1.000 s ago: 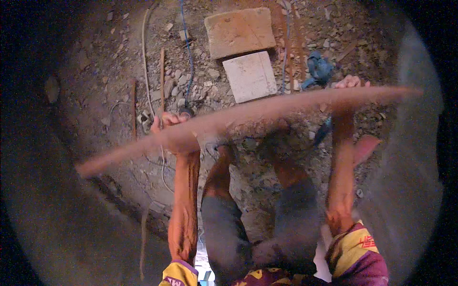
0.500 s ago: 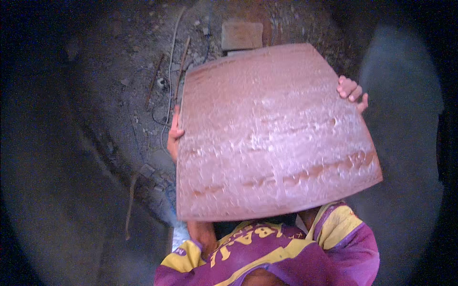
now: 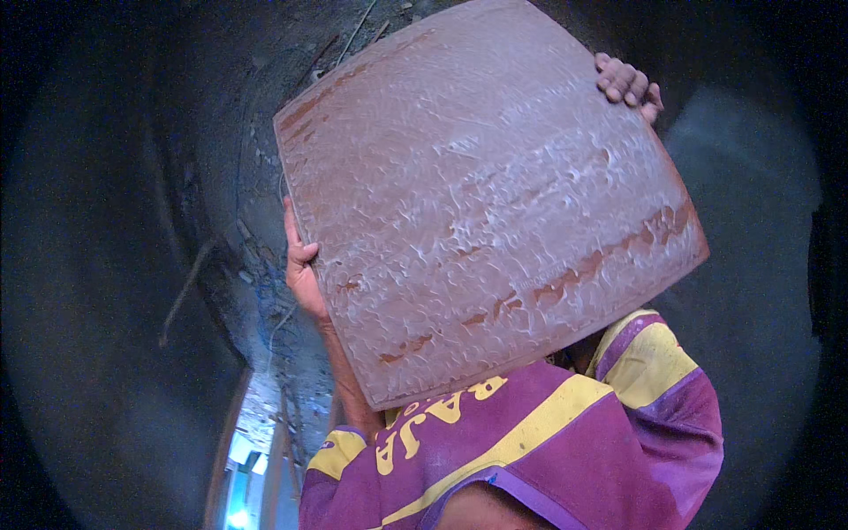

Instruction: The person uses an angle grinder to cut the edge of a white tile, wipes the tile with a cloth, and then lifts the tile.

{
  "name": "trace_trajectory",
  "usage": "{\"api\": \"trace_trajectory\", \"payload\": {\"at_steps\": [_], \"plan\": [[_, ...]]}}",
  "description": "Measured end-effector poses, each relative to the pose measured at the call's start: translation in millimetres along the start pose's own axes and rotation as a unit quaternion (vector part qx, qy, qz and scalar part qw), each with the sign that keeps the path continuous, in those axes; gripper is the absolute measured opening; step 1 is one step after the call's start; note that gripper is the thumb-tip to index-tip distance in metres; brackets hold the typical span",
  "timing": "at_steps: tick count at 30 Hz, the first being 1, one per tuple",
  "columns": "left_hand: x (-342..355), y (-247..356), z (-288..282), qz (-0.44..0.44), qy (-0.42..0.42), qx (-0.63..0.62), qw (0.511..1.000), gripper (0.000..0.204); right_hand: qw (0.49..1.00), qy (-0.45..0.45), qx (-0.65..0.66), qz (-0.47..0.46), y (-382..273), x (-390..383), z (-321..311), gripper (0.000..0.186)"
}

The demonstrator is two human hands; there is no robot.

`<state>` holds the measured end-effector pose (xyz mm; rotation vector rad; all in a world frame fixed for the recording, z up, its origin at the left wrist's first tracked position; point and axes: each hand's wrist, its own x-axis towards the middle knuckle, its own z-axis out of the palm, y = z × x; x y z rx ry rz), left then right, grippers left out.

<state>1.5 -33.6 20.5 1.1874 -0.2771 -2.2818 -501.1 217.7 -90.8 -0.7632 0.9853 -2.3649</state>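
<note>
A large square reddish-brown tile [image 3: 495, 203] is lifted in front of my chest, tilted with its right side higher. Its upper face has a glossy, rippled smear over it, with darker bare streaks near the lower edge. On the left edge, my left hand [image 3: 305, 276] grips with the thumb on top and the other fingers partly hidden beneath. My right hand [image 3: 625, 87] is curled over the upper right edge, fingertips on the smeared face. Most of my forearms lie behind the tile; purple and yellow sleeves show below it.
A grey wall or floor surface [image 3: 751, 185] lies to the right. On the left are a thin stick [image 3: 187, 293] and loose rubble [image 3: 265, 256]. A pale cable [image 3: 356, 34] shows beyond the tile. A bright opening [image 3: 243, 481] stands at the lower left.
The tile has turned counter-clockwise and risen in view, both hands keeping their hold. The view has swung, so the block beyond the tile is gone from sight and a bright opening shows at lower left.
</note>
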Motion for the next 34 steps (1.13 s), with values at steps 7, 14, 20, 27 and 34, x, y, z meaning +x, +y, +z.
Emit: {"api": "trace_trajectory", "payload": {"at_steps": [7,14,20,27,34], "plan": [[-17,5,-6,0.018,0.043,0.003,0.999,0.099,0.997,-0.035,0.057,0.022,54,67,51,0.048],[-48,-7,-59,0.012,0.162,0.112,0.980,0.102,0.991,0.030,0.001,0.129,112,57,88,0.043],[-68,-72,-125,0.127,0.177,-0.244,0.945,0.097,0.973,-0.011,-0.101,0.207,189,112,141,0.039],[-107,-84,-57,0.392,0.133,-0.434,0.800,0.041,0.954,-0.099,-0.131,0.251,219,140,264,0.038],[-173,-93,81,0.602,0.313,-0.294,0.674,0.039,0.929,-0.207,-0.094,0.292,199,201,419,0.038]]}}
